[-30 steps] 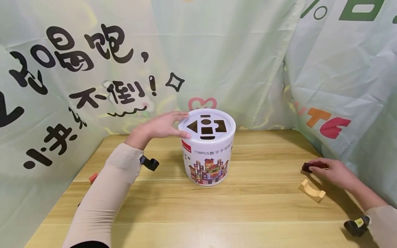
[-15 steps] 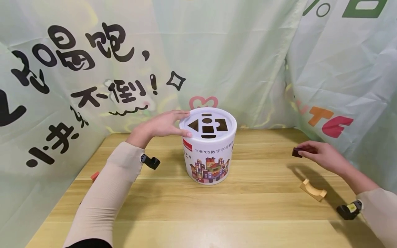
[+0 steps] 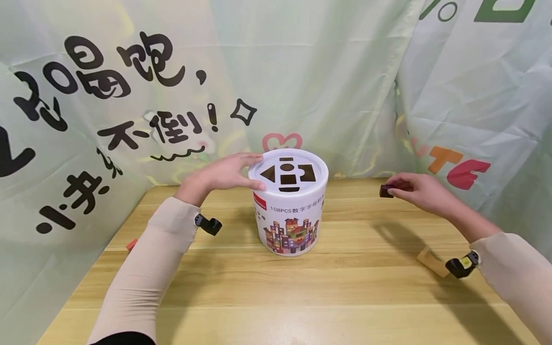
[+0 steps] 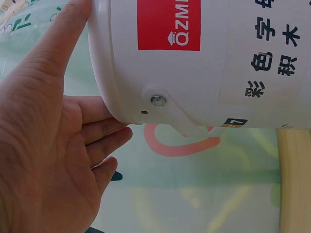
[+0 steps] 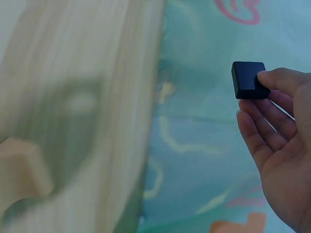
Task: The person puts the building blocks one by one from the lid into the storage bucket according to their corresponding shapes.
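A white bucket [image 3: 288,211] with printed block pictures stands upright mid-table. Several shaped holes, among them a triangle, a circle and a square, pierce its lid [image 3: 309,186]. My left hand [image 3: 226,172] rests at the left edge of the lid, thumb in front and fingers behind. In the left wrist view those fingers [image 4: 104,138] lie nearly straight against the rim. My right hand [image 3: 420,191] pinches a small dark square block [image 5: 249,80] between thumb and fingers. It is raised over the table, to the right of the bucket.
An arch-cut light wooden block [image 3: 432,262] lies on the table [image 3: 310,297] under my right forearm, partly hidden by the wrist camera. A red block [image 3: 131,245] shows beside my left sleeve. Printed cloth [image 3: 336,96] closes off the back and sides.
My right hand has lifted the dark block from beside the arch block and carried it up and left, toward the bucket. My left hand stays at the lid's edge.
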A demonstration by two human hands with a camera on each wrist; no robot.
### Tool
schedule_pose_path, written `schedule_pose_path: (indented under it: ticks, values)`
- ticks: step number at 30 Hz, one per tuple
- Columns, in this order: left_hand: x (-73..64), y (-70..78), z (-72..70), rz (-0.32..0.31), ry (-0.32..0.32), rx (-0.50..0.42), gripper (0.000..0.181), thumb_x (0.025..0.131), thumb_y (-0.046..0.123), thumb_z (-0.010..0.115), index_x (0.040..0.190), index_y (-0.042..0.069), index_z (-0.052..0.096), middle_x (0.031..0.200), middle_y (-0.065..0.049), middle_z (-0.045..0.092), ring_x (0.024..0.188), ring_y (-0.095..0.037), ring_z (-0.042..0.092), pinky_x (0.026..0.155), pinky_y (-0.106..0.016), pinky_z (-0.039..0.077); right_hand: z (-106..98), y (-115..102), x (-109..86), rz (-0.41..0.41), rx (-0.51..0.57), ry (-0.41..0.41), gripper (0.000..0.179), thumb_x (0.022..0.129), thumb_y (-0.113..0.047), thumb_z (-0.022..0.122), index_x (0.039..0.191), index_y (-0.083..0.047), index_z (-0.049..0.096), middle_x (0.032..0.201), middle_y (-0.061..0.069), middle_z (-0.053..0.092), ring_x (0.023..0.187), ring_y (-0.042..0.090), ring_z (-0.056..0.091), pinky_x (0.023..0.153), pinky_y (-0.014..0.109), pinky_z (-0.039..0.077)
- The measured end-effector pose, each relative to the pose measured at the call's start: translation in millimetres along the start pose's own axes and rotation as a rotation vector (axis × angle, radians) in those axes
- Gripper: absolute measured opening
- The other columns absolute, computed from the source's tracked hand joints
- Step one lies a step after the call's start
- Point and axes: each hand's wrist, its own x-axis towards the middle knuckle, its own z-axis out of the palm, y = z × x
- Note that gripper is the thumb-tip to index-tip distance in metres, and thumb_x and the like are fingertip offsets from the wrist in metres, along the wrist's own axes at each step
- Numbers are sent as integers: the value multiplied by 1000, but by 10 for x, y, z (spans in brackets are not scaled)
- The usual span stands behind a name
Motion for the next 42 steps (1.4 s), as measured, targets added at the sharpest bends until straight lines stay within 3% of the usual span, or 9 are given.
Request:
schedule_pose_path:
  ticks: [4, 19, 24, 34, 42]
  values:
    - [-6, 3, -2, 2, -1, -8, 102, 75, 70, 69, 154, 17, 33, 159, -4, 27, 146, -24, 19, 116, -51, 20, -41, -162, 149, -19, 5, -10, 26, 95, -22, 66, 115, -5, 68, 101, 9, 71, 90, 26, 69, 69, 24, 52]
    - [-5, -7, 7, 13, 5, 13, 103, 75, 72, 67, 154, 16, 32, 159, -3, 27, 146, -24, 19, 116, -50, 20, -64, -815, 710, -75, 81, 9, 21, 93, -22, 69, 110, -10, 71, 99, 4, 72, 92, 20, 68, 77, 24, 50]
    - [-7, -8, 2, 17, 6, 15, 103, 75, 72, 67, 154, 16, 32, 159, -3, 27, 147, -26, 18, 116, -50, 19, -41, -995, 880, -103, 105, 0, 22, 94, -22, 68, 111, -8, 71, 97, 5, 72, 89, 20, 67, 79, 33, 50]
    - [-8, -13, 1, 14, 7, 16, 102, 76, 71, 67, 154, 16, 33, 159, -1, 27, 147, -24, 16, 117, -50, 18, 21, -1277, 1171, -100, 162, -27, 24, 94, -20, 67, 113, -5, 68, 99, 10, 71, 93, 25, 67, 86, 43, 48]
    - [-1, -21, 9, 16, 7, 20, 102, 75, 72, 67, 154, 16, 33, 159, -1, 27, 147, -24, 17, 116, -50, 19, 100, -1439, 1373, -126, 209, -65, 21, 93, -13, 67, 111, -3, 68, 99, 10, 71, 93, 25, 67, 91, 42, 48]
